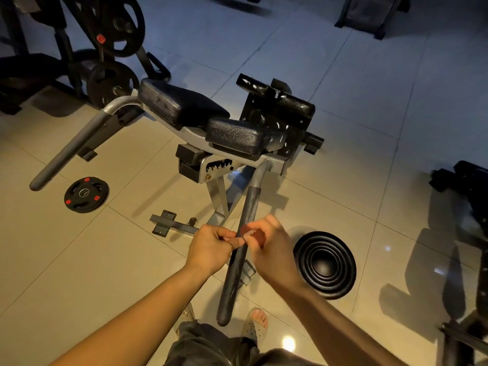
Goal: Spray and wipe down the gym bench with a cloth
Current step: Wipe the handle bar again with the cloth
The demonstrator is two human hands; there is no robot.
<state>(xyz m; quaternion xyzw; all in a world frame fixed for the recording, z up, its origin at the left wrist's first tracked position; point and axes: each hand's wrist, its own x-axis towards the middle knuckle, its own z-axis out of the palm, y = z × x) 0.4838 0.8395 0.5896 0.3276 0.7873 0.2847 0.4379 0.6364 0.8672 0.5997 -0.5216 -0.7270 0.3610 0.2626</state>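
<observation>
The gym bench stands on the tiled floor ahead of me, with two black padded cushions, a long one (182, 104) and a shorter one (237, 134), on a grey frame (195, 136). Its dark right handle bar (249, 202) runs toward me and passes under my hands. My left hand (211, 248) has its fingers curled, thumb and fingertips meeting my right hand's fingertips, and no object shows in it. My right hand (274, 252) is motion-blurred with its fingers curled. No cloth or spray bottle is in view.
A grey left handle bar (68, 149) sticks out to the left. A small black plate with red marks (83, 194) lies on the floor, and a ribbed black disc (324, 265) lies to the right. A plate rack (121, 25) stands back left, dark equipment (470, 186) at right.
</observation>
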